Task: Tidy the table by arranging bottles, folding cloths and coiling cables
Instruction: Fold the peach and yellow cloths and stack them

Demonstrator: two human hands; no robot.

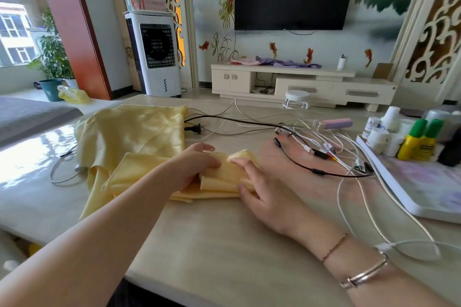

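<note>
Both hands work mid-frame: left hand (pixel 197 164) pinches the yellow cloth (pixel 139 142), right hand (pixel 262 189) presses it, fingers loosely spread. Best to align edges and smooth before creasing.

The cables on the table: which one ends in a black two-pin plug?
The black cable running out from beside the yellow cloth; its plug lies by the cloth's edge. The white cables end in small connectors.
</note>
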